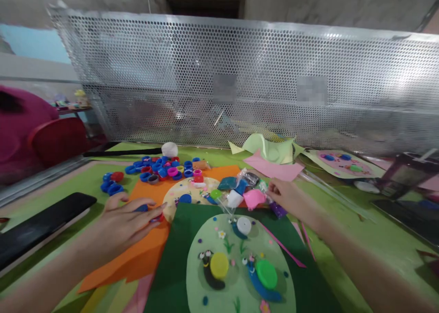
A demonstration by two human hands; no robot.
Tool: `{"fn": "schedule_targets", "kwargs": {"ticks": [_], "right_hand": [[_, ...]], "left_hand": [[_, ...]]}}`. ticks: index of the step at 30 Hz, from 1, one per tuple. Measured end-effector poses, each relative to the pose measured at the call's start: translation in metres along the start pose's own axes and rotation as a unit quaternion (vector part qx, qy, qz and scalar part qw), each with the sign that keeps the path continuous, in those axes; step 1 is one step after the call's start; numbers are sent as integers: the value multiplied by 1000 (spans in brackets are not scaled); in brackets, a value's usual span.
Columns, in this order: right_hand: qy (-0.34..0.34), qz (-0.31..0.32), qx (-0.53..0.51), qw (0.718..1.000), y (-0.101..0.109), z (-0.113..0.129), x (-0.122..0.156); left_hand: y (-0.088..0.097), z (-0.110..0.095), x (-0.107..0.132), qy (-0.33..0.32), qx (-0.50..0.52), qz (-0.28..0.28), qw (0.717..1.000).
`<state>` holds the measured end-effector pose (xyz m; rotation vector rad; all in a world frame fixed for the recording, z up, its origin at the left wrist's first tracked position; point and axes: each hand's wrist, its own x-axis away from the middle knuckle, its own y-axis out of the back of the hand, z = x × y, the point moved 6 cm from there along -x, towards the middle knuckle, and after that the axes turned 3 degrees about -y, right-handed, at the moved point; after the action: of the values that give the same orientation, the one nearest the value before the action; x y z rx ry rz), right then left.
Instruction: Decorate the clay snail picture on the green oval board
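My left hand [125, 221] reaches over the orange paper [126, 269] with its fingers stretched out and apart. A blue cap and a red cap [158, 218] show under and beside its fingertips. My right hand [283, 195] has its fingers curled together beside a pink lump of clay [254, 198] in a heap of small bagged clay packets; what the fingertips hold, if anything, is hidden. Between my hands lies a dark green sheet [180, 240] bearing a pale green oval [199, 290]. Cap-and-clay snails, including one with a yellow cap [219, 265] and one with a green cap [266, 274], sit on it.
Many bottle caps [164, 167] lie in a pile behind my left hand. A black phone [44, 221] is at the left. Pink paper [274, 167] and another decorated oval [343, 162] lie behind right, near a dark cup [408, 173]. A perforated metal panel [192, 84] borders the table's back.
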<state>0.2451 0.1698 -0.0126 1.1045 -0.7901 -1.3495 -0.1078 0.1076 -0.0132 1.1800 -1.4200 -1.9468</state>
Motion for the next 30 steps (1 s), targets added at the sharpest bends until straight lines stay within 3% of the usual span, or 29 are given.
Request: {"fn": "schedule_targets", "kwargs": {"ticks": [4, 8, 12, 16, 19, 25, 28, 30], "right_hand": [[48, -73, -53, 995, 21, 22, 3], [97, -112, -71, 986, 39, 54, 21], [185, -63, -74, 978, 41, 89, 44], [228, -32, -66, 971, 43, 105, 62], [234, -22, -93, 968, 47, 104, 66], [266, 42, -151, 951, 40, 99, 55], [217, 52, -239, 945, 36, 92, 47], [199, 31, -242, 949, 35, 91, 46]], "left_hand": [[11, -9, -6, 24, 3, -14, 1000], [19, -45, -28, -2, 41, -2, 999], [27, -88, -64, -7, 197, 38, 980], [39, -114, -92, -63, 285, 14, 956], [38, -116, -98, -91, 305, 11, 948], [33, -105, -92, -30, 329, -6, 944], [33, -109, -91, -33, 336, 11, 941], [33, -111, -91, -35, 337, 13, 941]]}}
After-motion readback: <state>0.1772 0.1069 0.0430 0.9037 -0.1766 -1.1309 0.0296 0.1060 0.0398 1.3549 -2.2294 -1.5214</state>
